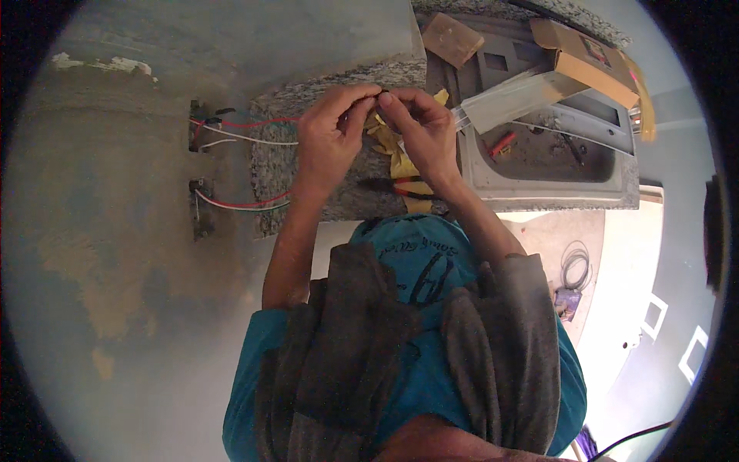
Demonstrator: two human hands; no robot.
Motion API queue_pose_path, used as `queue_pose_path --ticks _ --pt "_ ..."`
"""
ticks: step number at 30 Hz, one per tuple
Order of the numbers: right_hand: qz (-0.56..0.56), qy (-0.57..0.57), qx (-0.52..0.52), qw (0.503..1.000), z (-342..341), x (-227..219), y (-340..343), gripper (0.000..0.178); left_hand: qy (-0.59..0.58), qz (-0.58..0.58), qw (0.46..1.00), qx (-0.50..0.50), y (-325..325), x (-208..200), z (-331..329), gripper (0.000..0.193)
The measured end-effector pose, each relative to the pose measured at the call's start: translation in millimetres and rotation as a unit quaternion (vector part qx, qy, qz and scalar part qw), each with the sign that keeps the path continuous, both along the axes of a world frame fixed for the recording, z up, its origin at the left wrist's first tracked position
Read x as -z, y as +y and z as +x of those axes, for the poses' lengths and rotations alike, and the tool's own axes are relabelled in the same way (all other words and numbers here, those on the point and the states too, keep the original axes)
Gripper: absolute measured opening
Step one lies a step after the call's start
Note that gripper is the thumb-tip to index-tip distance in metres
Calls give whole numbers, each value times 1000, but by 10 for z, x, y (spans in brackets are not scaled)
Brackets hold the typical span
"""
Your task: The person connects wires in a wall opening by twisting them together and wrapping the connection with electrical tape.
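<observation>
My left hand (pixel 331 138) and my right hand (pixel 423 127) meet fingertip to fingertip above the granite counter. Both are closed in a pinch on a small black piece (pixel 383 92), mostly hidden by the fingers, so its kind does not show. Red wire (pixel 258 123) and white wire (pixel 262 140) run from the upper wall box (pixel 195 127) and pass behind my left hand. Below my hands, pliers (pixel 396 185) with red-and-black handles lie on the counter, beside crumpled yellow paper (pixel 402 163).
A lower wall box (pixel 202 208) has more wires reaching the granite counter (pixel 273 173). To the right is a sink (pixel 481 173) holding a red-handled tool (pixel 503 144) and debris. An open cardboard box (pixel 589 61) and a brown block (pixel 453 40) stand behind. Coiled cable (pixel 575 266) lies on the floor.
</observation>
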State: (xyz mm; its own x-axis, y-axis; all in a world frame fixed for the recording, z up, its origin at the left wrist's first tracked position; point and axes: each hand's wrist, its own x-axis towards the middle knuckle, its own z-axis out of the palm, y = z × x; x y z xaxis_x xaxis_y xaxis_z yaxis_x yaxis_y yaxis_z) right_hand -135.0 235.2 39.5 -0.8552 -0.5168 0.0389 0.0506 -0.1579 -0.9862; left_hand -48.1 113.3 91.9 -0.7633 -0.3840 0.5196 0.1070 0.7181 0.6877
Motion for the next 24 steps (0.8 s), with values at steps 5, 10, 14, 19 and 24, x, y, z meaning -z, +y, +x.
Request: queue_pose_path --ticks 5,10,14,19,24 --pt "1 26 4 1000 -5 -7 0 23 2 -22 1000 3 -31 22 -8 18" --pt "7 44 4 999 -12 -82 32 22 -2 -10 1000 2 16 -22 -10 17" --pt "45 121 20 991 30 -154 59 22 -3 48 999 15 -2 -55 44 18" --pt "48 137 24 989 82 -128 105 23 -5 73 996 43 -57 -34 51 16" --pt "28 113 27 993 147 -190 126 23 -19 107 994 17 -52 -29 60 24"
